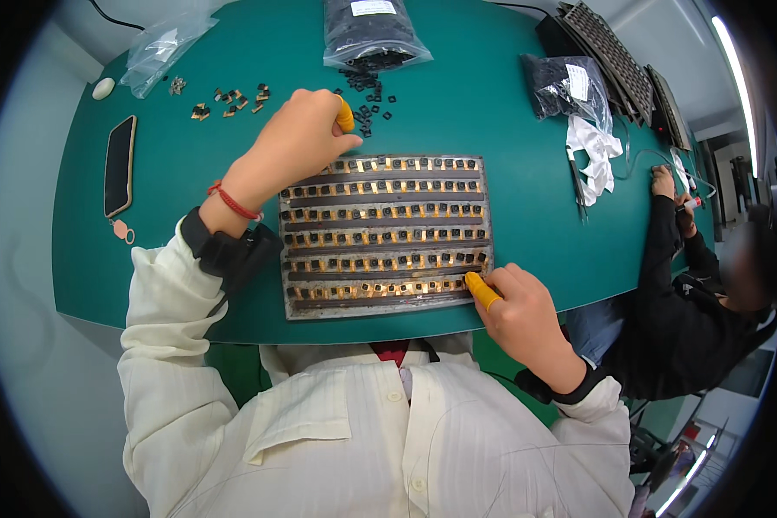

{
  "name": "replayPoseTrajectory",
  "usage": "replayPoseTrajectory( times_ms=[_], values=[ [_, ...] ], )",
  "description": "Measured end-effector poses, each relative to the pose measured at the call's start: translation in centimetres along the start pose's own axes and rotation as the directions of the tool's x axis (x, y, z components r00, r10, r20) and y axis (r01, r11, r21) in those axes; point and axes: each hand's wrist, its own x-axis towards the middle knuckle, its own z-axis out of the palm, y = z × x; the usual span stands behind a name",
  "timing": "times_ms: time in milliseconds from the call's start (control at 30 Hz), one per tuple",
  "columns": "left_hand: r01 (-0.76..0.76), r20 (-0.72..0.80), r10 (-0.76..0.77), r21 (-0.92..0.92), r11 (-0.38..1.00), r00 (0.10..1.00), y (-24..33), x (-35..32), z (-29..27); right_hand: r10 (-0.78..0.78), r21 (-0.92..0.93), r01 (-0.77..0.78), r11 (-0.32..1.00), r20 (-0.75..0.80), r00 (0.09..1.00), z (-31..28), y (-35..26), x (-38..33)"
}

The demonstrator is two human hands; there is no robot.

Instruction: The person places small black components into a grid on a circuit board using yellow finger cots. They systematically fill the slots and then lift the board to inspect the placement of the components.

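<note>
Tray (362, 306) at right hand (526, 315), left hand (295, 131) near black pieces (367, 85)

We have a bare lane of desk (526, 207) right of the tray (388, 200), bounded farther right by tweezers (576, 181) and crumpled white paper (592, 155). Left side: our forearm (248, 180) crosses between tray and phone (120, 167). Beyond the tray, our left grip (300, 129) and loose black pieces (375, 109) obstruct; our right grip (524, 315) blocks its near-right corner.

Left grip (306, 125) near pieces (364, 84), right grip (522, 309) at tray (388, 304)
</note>
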Motion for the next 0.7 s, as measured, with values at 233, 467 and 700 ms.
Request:
replayPoseTrajectory(
  times_ms=[233,467,700],
  values=[
    [0.087,-0.006,-0.087,0.001,0.996,0.996,1.6,1.7,1.4,-0.09,-0.038,0.109,0.993,0.328,0.94,-1.5,-1.0,1.1],
    [-0.003,-0.089,0.016,0.145,0.989,0.996,0.6,1.6,2.8,-0.12,0.045,0.111,0.993,0.436,0.892,-1.6,-0.2,3.1],
    [-0.02,-0.102,0.044,0.221,0.975,0.994,-0.7,0.0,1.0,0.027,0.103,-0.101,0.989,0.557,0.83,-5.6,1.9,7.2]
  ],
)
